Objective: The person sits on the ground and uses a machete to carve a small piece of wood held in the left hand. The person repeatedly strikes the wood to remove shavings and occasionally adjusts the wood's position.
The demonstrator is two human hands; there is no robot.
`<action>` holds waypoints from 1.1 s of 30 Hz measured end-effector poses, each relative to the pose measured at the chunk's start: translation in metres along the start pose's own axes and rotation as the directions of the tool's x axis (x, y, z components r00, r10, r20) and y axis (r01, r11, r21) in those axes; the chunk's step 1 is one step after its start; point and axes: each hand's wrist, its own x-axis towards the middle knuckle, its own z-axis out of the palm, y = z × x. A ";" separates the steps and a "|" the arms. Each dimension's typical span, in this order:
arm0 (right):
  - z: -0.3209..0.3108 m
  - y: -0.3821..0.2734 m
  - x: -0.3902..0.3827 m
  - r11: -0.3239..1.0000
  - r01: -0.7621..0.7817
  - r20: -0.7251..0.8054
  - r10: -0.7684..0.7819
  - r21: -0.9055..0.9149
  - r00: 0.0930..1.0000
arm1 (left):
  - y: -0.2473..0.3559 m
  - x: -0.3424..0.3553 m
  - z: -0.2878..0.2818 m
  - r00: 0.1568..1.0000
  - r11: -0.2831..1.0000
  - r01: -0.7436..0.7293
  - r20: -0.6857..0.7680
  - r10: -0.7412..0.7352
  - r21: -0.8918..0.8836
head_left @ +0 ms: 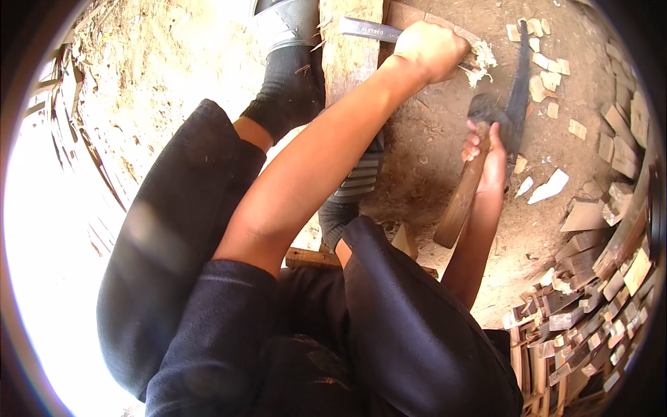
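At the top middle, my left hand (431, 52) is closed round a flat metal chisel (368, 29), whose blade lies across a long, rough wooden beam (347, 76). A pale, frayed end (481, 62) sticks out on the right of that fist. A small piece of board (404, 15) lies behind the blade. At the right, my right hand (490, 156) grips a hammer by its wooden handle (451, 215), close under the dark metal head (486, 108). A long dark saw blade (520, 76) lies beside and behind the hammer.
My socked feet in sandals (285, 83) flank the beam. Small wood offcuts (549, 80) and white scraps (549, 186) are scattered on the dirt ground (410, 160). Heaped wood blocks and strips (570, 320) fill the right rim. Strong glare washes out the left side.
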 end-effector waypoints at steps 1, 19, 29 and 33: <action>-0.008 0.007 0.000 0.998 -0.059 0.022 0.058 0.035 0.998 | 0.001 0.001 -0.002 1.000 1.000 0.001 -0.001 -0.001 -0.018; 0.049 -0.074 0.001 0.873 0.488 -0.012 -0.488 0.009 0.873 | -0.003 0.013 -0.008 0.979 0.990 0.083 -0.173 -0.103 -0.115; 0.050 -0.069 0.003 0.964 0.248 0.128 -0.236 -0.092 0.963 | -0.018 -0.008 -0.016 0.980 0.992 0.122 -0.159 -0.121 0.000; 0.028 -0.069 0.006 0.977 0.212 0.125 -0.208 -0.018 0.970 | 0.000 -0.010 -0.029 0.987 0.981 0.138 -0.061 -0.147 -0.133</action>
